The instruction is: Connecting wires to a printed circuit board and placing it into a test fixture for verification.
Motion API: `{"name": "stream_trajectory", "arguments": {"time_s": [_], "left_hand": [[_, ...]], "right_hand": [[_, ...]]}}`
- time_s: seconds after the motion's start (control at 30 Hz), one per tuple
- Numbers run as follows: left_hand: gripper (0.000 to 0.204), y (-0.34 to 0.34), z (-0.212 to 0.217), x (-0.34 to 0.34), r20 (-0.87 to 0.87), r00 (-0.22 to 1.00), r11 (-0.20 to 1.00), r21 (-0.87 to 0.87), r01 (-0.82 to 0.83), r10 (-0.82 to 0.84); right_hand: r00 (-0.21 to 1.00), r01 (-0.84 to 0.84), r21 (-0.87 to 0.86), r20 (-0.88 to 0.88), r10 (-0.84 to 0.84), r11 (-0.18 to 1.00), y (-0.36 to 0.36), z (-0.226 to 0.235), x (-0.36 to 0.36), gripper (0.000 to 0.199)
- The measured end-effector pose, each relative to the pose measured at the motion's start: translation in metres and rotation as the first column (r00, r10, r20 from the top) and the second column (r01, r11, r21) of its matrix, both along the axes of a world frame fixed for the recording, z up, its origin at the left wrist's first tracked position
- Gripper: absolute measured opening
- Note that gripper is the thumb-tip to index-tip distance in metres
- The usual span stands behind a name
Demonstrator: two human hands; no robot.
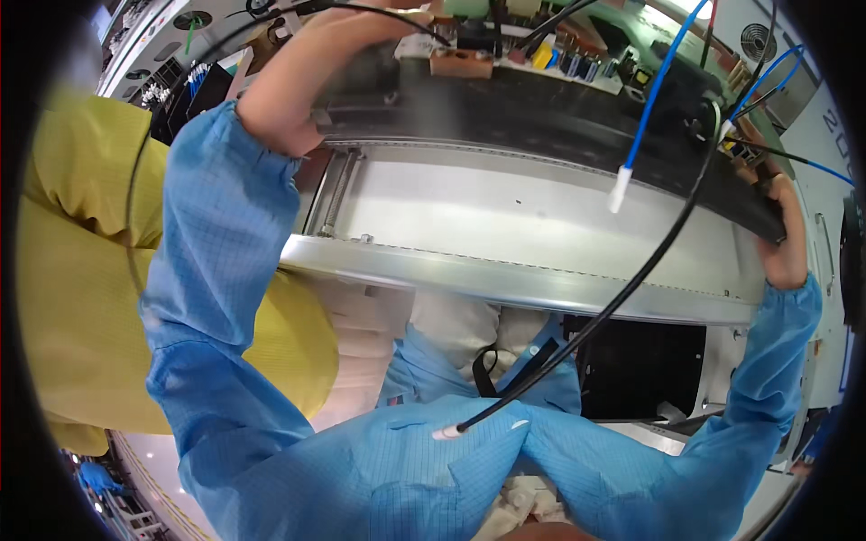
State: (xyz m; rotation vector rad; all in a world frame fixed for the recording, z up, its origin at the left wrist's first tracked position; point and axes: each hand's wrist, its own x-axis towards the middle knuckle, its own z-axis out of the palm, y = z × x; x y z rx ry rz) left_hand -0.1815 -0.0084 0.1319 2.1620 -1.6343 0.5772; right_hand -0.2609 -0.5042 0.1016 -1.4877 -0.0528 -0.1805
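Observation:
A long black tray [541,117] carries a circuit board [577,77] set with coils and small cylindrical parts. It lies across the far side of a white-bottomed metal conveyor bed [541,207]. My right hand [789,230] is closed round the tray's right end, fingers partly behind it. At the left end, my left hand [347,32] reaches over and grips the tray, its fingertips partly cut off by the upper edge. A blue cable [654,99] with a white tip dangles over the tray. A black cable [622,302] with a pale tip hangs close in front of me.
The conveyor's silver front rail [514,275] runs between me and the tray. At my left stands a person in a yellow garment [90,252]. A black panel [640,370] sits below the rail. Machine housings with fans [758,41] stand at the back.

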Motion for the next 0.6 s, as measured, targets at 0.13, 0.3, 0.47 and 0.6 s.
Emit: {"name": "stream_trajectory", "arguments": {"time_s": [0.13, 0.3, 0.47, 0.6], "left_hand": [[0.055, 0.011, 0.019, -0.004, -0.184, 0.982, 0.995, -0.089, -0.049, 0.032], [0.054, 0.01, 0.024, -0.001, -0.674, 0.738, 0.932, -0.248, -0.264, 0.03], [0.051, 0.011, 0.025, 0.015, -0.672, 0.718, 0.907, -0.398, -0.139, -0.184], [0.046, 0.006, 0.028, 0.006, -0.505, 0.863, 0.965, -0.241, -0.108, -0.03]], "right_hand": [[0.999, -0.038, -0.002, 0.029, 0.038, 0.999, 0.012, 0.029, -0.003, 0.031], [0.998, -0.062, -0.028, 0.014, 0.062, 0.998, -0.007, 0.027, 0.018, 0.031], [0.999, 0.004, -0.047, 0.039, -0.003, 0.999, 0.015, 0.037, 0.026, 0.045], [0.998, -0.026, -0.066, 0.057, 0.03, 0.997, -0.015, 0.032, 0.038, 0.044]]}}
